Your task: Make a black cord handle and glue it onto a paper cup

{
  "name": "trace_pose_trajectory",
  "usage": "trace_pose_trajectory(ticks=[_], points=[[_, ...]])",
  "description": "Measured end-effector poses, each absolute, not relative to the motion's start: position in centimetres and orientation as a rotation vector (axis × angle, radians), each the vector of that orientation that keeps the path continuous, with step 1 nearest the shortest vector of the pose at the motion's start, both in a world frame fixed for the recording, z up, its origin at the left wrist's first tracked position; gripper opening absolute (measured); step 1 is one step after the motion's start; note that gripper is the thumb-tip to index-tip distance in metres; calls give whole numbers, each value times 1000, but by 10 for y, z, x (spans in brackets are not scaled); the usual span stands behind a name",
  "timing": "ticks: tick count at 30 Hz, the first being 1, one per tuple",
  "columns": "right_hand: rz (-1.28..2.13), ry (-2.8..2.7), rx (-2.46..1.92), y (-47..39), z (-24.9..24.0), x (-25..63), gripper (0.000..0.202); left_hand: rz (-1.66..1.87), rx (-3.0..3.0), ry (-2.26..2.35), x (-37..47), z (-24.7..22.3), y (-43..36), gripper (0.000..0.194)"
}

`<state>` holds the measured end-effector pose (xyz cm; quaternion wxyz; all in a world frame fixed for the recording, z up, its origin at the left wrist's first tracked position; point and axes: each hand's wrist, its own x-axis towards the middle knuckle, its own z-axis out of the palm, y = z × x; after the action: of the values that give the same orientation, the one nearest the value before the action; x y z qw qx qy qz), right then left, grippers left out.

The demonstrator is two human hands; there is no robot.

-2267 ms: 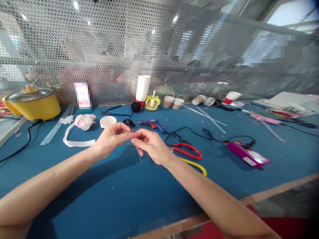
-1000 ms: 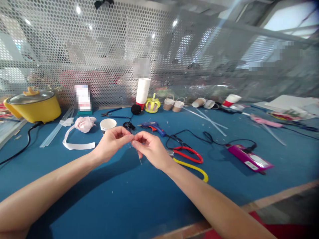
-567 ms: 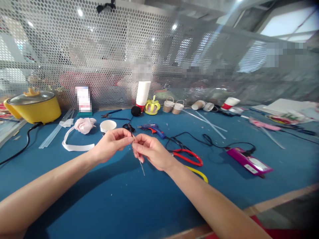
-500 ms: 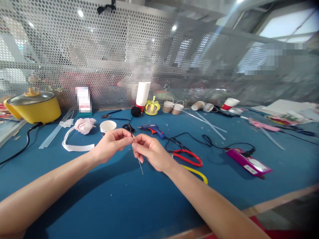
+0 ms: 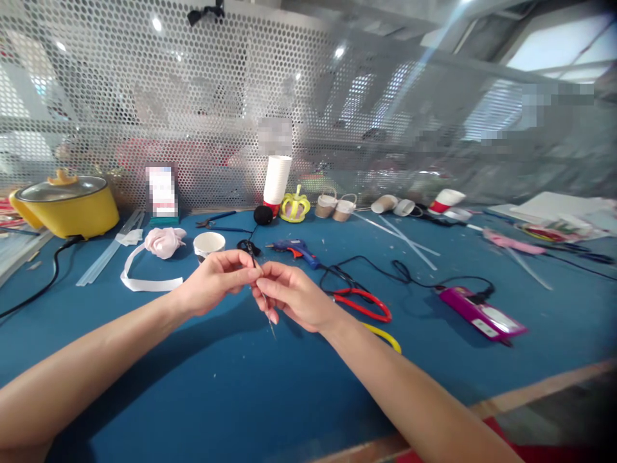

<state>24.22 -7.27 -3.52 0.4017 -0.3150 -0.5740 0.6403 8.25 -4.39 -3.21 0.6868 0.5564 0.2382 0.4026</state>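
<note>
Hands: 2, left hand [image 5: 216, 278] and right hand [image 5: 294, 294] both pinching 1 thin stick [image 5: 264, 299]
Scissors [image 5: 362, 303]: 1, right
Glue gun [image 5: 295, 247]: 1, far

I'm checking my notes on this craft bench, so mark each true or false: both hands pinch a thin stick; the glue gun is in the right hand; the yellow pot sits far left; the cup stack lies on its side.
1. Both hands pinch a thin stick: true. The left hand and right hand meet on the thin stick.
2. False: the glue gun lies on the table.
3. True: the yellow pot is far left.
4. False: the cup stack stands upright.
</note>
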Motion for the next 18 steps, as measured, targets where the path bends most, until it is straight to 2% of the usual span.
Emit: trace_pose_trajectory(ticks=[4,12,18], points=[[1625,-1414,-760,-70,-38,243,19,899,1202,531,83,-32,-44,19],[1154,-1584,-1045,-74,-36,238,17,981,1216,650,87,-32,-44,21],[1042,-1660,-1083,-78,-32,237,16,1030,1223,678,87,-32,-47,19]])
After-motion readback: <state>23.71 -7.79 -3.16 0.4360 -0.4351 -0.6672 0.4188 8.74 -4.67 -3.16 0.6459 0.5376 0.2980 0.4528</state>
